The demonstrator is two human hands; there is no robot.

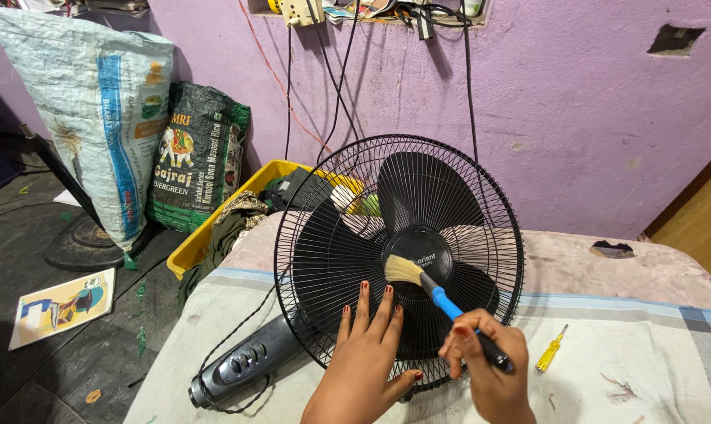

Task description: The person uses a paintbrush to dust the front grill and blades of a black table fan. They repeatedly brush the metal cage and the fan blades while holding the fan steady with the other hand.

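A black table fan lies tilted on a cloth-covered surface, its round wire grille facing me and its grey control base at the lower left. My left hand rests flat, fingers spread, on the lower part of the grille. My right hand grips a paintbrush with a blue and black handle. Its pale bristles touch the grille near the fan's centre hub.
A small yellow screwdriver lies on the cloth to the right of the fan. A yellow crate with clothes, two large sacks and a booklet on the dark floor stand at the left. Cables hang on the purple wall.
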